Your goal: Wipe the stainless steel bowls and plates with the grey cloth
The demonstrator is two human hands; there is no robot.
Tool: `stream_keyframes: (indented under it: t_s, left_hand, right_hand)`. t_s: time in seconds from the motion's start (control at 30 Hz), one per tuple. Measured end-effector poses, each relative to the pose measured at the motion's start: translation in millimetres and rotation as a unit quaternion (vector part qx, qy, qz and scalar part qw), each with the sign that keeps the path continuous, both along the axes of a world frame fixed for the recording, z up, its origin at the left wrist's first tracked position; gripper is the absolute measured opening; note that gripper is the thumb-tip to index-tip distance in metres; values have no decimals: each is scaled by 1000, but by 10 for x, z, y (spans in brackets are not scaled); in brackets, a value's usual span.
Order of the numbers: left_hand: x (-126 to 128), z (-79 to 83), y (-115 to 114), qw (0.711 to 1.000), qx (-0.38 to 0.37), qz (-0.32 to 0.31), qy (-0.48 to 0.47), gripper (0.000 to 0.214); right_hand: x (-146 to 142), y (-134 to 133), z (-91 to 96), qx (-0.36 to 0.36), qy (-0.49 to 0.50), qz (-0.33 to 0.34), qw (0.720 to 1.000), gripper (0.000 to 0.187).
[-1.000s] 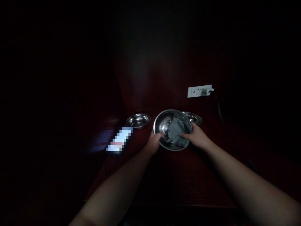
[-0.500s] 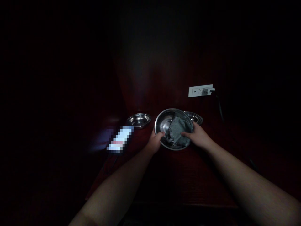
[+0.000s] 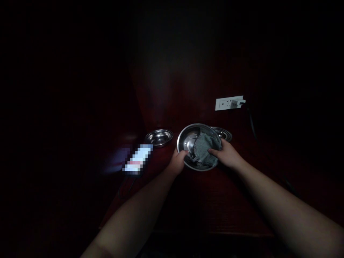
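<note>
A shiny metal bowl [image 3: 185,139] is tilted toward me above the dark red table, held between both hands. My left hand [image 3: 177,162] grips its left rim, thumb inside and fingers hidden behind. At the right rim, my right hand [image 3: 228,154] is closed on a grey-green cloth [image 3: 205,147], its thumb pressing the cloth against the bowl's inner wall. The cloth covers much of the bowl's right inside. Behind the bowl, to the left, stands another metal bowl [image 3: 159,138]; partly hidden at the right is a round metal dish [image 3: 225,134].
A phone with a lit, blurred-out screen [image 3: 138,159] lies left of my left forearm, a thin cable below it. On the back wall is a white socket panel [image 3: 225,103] with a plug and hanging cord [image 3: 252,123]. The table's front edge [image 3: 215,233] runs below my arms. Surroundings are very dark.
My right thumb has shifted slightly to the right on the cloth, and the cloth has moved a little with it. The bowl and my left hand stay almost in place.
</note>
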State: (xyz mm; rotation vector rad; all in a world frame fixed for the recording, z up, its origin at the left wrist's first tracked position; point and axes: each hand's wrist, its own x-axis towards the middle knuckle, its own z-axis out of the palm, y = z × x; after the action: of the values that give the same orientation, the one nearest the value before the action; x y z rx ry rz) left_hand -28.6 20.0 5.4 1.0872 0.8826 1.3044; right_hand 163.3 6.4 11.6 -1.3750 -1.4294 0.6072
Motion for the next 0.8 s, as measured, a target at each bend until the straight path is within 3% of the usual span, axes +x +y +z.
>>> stream_keyframes:
  t_s: [0.8]
  left_hand:
    - [29, -93, 71, 998, 51, -1, 28, 22]
  right_hand:
    - [12, -14, 29, -42, -9, -27, 999, 26]
